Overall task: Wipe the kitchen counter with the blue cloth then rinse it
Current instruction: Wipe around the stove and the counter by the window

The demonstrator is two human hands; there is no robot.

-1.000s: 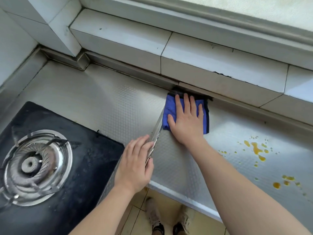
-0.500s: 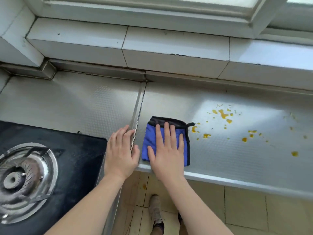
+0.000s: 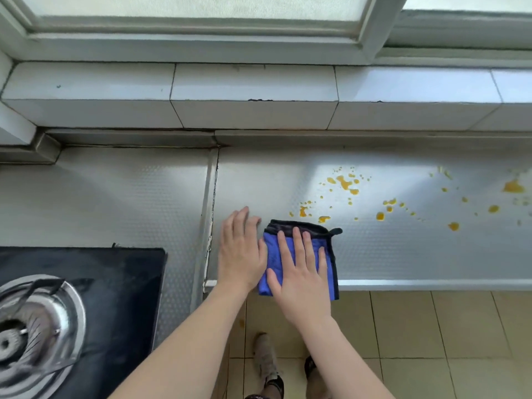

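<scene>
Fingers (image 3: pixel 299 249) of the right hand (image 3: pixel 299 279) lie straight and spread, pressing flat on the blue cloth (image 3: pixel 326 249) rather than gripping it. That cloth, folded and edged in black, sits at the front edge of the kitchen counter (image 3: pixel 403 254), its near side hanging a little over the lip, just right of the seam between the two counter panels. The left hand (image 3: pixel 240 249) rests beside it, fingers also straight and relaxed, palm down on the bare metal, touching or nearly touching the cloth's left side.

A second ago the cloth was pressed against the back edge of the counter under the tiled ledge (image 3: pixel 253 93); half a second ago it had been drawn forward to the front edge, and since then it has slid slightly right, away from the seam. The left hand has crossed from the seam onto the right panel. I judge this as one back-to-front stroke finished, with the wipe now working toward the orange spills (image 3: pixel 344 182), which lie untouched just beyond the cloth's far right corner and scatter on toward the counter's right end. Wiping is early; rinsing has not begun.

Left of the seam sits a black gas hob (image 3: pixel 115 283) with its burner (image 3: pixel 31 335). No brand, label or writing is readable anywhere.
</scene>
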